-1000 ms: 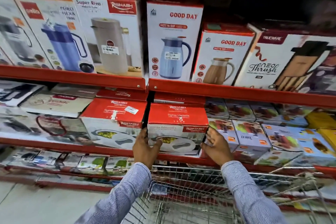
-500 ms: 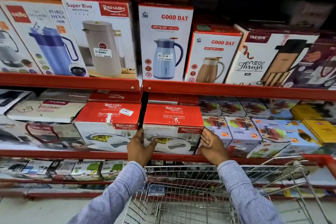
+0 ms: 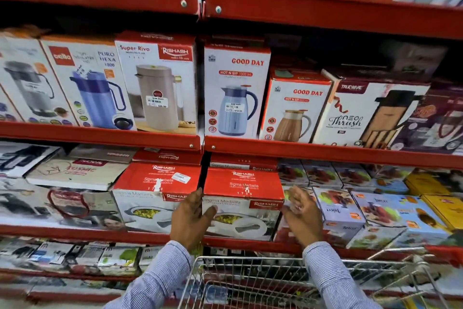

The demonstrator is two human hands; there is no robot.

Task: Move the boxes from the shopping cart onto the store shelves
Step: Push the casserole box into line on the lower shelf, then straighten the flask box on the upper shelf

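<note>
Box: a red-topped casserole box (image 3: 242, 204) is seated on the middle shelf (image 3: 100, 233), beside a matching box (image 3: 152, 196).
Left hand (image 3: 190, 221): fingers spread, laid against the box's left front corner, not clamped.
Right hand (image 3: 302, 218): fingers apart, blurred, just beside the box's right edge; contact cannot be told.
Cart (image 3: 288, 281): seen below the hands, against the shelf.
</note>
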